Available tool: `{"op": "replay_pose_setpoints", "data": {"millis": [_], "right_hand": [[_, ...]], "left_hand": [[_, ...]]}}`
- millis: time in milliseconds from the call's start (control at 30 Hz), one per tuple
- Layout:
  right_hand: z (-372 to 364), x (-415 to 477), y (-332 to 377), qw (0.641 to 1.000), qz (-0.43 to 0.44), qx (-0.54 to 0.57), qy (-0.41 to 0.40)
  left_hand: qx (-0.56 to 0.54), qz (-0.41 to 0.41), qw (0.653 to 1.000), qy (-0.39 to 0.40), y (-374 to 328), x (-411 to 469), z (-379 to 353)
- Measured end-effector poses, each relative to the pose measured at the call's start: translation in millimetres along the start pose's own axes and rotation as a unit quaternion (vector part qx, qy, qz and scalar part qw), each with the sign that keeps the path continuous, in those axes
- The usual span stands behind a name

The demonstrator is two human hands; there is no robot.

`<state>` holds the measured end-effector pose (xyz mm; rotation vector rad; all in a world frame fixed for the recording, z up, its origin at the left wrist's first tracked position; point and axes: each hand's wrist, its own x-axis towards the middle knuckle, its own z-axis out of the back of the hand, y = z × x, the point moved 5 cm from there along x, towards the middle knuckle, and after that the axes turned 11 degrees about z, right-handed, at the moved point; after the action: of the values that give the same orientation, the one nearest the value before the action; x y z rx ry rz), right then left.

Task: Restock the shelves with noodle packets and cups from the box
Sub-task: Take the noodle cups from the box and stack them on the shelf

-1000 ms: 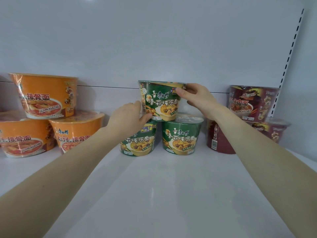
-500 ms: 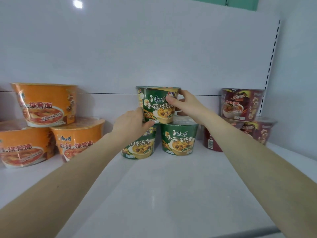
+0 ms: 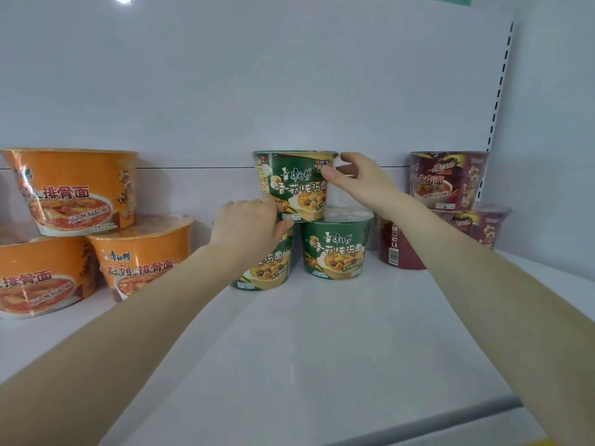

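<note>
Green cup [image 3: 294, 186] stands on top of two lower green cups [image 3: 335, 252] toward the back of the shelf [image 3: 322, 349], bridging them as the top of a small pyramid. My left hand [image 3: 248, 230] holds it low on the left side, with the fingers curled at its base. My right hand [image 3: 363, 185] grips it near the rim, thumb on the front and fingers bent round the back. Both hands are on the cup, so I judge that it is set in place but not yet let go.

To the left, three orange cups [image 3: 74, 191] are stacked in the same way, and to the right are three red cups [image 3: 447, 180] (one of the lower ones is partly hidden by my arm). Three flavours are therefore on the shelf, each as a group of three. I see no packets on this shelf. The box is not in view, so I cannot tell how many cups or packets are left to place.
</note>
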<state>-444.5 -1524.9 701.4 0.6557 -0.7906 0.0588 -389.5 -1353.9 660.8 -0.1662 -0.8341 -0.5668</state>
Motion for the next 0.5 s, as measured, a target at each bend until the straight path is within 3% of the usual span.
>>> {"op": "replay_pose_setpoints", "data": {"millis": [67, 167, 500], "right_hand": [[12.6, -5.8, 2.0, 0.997, 0.035, -0.056, -0.035], [34.1, -18.0, 5.4, 0.988, 0.07, -0.116, -0.074], [136.3, -64.7, -35.5, 0.97, 0.014, -0.172, -0.171]], "left_hand": [[-0.024, -0.078, 0.993, -0.08, -12.2, -7.8, 16.7], [-0.075, -0.162, 0.974, -0.138, -37.1, -17.8, 27.1], [-0.141, -0.243, 0.952, -0.122, -136.2, -27.7, 32.0]]}}
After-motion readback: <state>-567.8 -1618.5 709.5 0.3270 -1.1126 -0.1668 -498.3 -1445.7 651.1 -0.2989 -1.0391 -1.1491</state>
